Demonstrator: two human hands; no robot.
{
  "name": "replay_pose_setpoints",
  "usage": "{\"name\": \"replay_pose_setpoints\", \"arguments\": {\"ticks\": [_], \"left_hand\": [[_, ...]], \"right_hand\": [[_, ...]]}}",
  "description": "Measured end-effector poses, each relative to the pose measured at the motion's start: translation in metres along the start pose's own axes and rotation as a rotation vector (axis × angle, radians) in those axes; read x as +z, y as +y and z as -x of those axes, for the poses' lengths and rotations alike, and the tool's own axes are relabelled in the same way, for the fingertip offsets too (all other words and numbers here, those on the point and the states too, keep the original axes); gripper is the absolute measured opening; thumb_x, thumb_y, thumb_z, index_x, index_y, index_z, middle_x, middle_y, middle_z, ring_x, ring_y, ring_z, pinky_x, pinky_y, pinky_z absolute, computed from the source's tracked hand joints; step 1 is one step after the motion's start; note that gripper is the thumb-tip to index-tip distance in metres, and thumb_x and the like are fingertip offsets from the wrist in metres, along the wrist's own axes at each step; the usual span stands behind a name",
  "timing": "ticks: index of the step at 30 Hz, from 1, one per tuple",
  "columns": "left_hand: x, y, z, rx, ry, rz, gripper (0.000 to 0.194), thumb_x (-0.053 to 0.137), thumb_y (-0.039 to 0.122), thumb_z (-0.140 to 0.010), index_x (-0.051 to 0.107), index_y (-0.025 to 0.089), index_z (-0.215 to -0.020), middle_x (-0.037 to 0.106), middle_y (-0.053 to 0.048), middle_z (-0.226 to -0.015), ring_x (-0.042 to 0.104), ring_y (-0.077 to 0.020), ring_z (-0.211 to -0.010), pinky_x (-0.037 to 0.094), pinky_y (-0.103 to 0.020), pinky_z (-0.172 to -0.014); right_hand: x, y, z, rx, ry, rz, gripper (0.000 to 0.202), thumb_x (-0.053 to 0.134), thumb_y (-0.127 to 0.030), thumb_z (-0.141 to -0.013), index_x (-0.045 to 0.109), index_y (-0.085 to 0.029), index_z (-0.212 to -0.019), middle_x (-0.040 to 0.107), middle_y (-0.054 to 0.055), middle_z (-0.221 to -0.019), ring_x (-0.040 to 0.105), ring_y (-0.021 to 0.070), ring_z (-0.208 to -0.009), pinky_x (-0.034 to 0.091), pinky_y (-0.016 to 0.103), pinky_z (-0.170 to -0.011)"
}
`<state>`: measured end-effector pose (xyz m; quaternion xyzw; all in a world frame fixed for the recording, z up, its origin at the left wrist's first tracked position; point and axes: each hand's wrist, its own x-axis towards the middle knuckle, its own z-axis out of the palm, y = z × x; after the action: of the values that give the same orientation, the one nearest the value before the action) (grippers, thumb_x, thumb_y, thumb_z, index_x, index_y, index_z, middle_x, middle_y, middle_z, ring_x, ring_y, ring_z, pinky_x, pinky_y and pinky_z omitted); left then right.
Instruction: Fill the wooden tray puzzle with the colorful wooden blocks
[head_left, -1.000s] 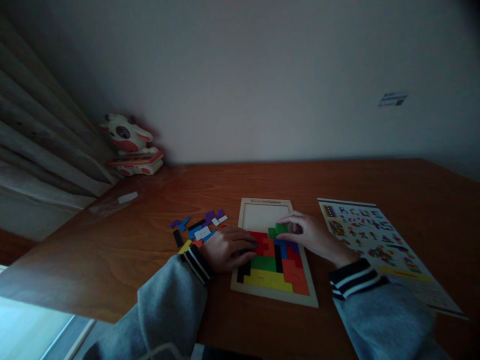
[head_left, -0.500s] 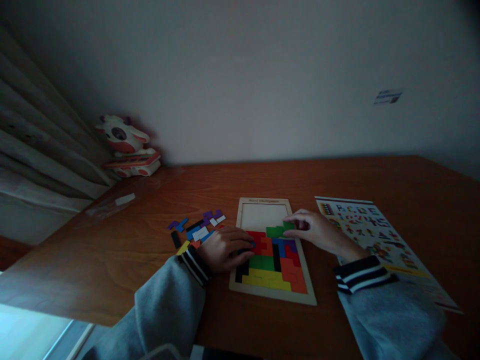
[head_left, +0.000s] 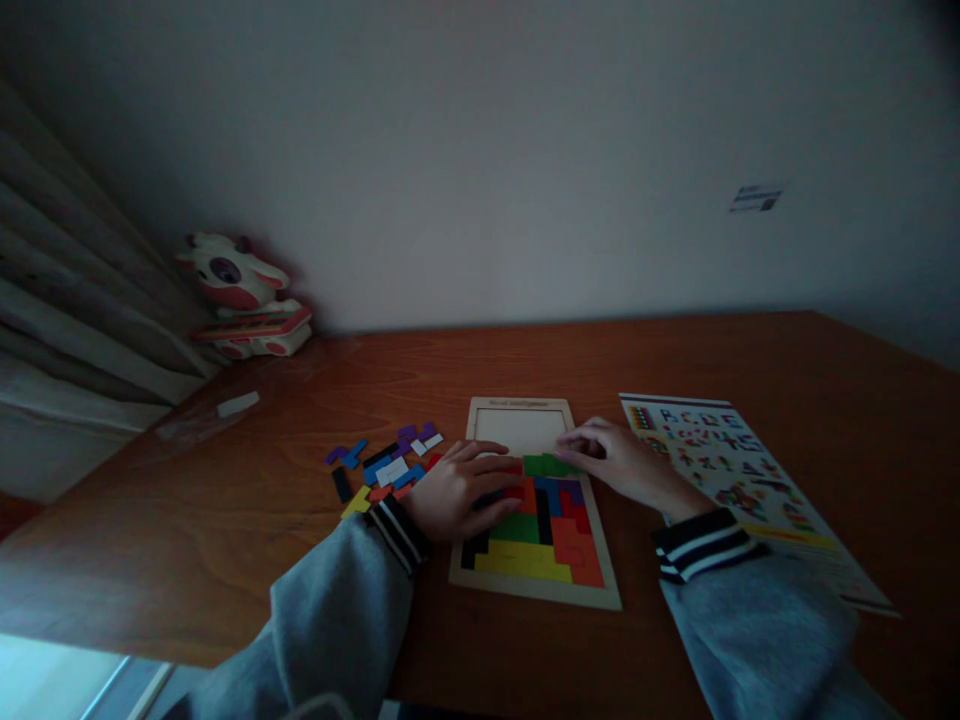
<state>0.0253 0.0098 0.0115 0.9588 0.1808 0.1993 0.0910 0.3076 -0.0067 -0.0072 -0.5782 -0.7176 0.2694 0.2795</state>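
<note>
1. Two gray sleeves [head_left: 757, 620] lie nearest, at the wooden board's [head_left: 536, 592] eight and four o'clock.
2. Left hand [head_left: 461, 492] covers the board's nine o'clock side, fingers spread over fitted pieces [head_left: 525, 560].
3. Right hand [head_left: 619, 463], toward two, has fingertips at a green piece [head_left: 541, 465] just off centre toward twelve; whether pinching it, I cannot tell.
4. Loose pieces [head_left: 391, 472] lie at nine, a printed sheet [head_left: 739, 465] at three.
5. Cow toy [head_left: 232, 285] sits farthest, at ten.

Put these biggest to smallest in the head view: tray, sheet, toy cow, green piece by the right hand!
1. Tray and sheet: too alike to rank, both partly hidden
2. Toy cow
3. Green piece
</note>
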Motion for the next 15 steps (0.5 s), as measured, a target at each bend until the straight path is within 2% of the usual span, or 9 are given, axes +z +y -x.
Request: {"name": "replay_pose_setpoints", "arguments": {"ticks": [5, 15], "left_hand": [[0.012, 0.003, -0.015, 0.033, -0.070, 0.018, 0.041, 0.050, 0.044, -0.097, 0.057, 0.022, -0.130, 0.063, -0.008, -0.131, 0.053, -0.0253, -0.124, 0.042, -0.044, -0.105], [0.011, 0.001, -0.012, 0.046, -0.056, 0.067, 0.035, 0.051, 0.038, -0.097, 0.060, 0.019, -0.125, 0.065, -0.009, -0.127, 0.059, -0.0220, -0.119, 0.046, -0.038, -0.104]], "right_hand": [[0.005, 0.003, 0.000, -0.030, 0.045, 0.029, 0.033, 0.067, -0.049, -0.082, 0.072, -0.022, -0.100, 0.060, 0.005, -0.090, 0.058, 0.0168, -0.074, 0.049, 0.032, -0.069], [0.002, 0.001, 0.000, 0.012, -0.002, 0.009, 0.031, 0.073, -0.041, -0.077, 0.073, -0.023, -0.103, 0.058, 0.004, -0.089, 0.059, 0.0184, -0.079, 0.049, 0.034, -0.073]]}}
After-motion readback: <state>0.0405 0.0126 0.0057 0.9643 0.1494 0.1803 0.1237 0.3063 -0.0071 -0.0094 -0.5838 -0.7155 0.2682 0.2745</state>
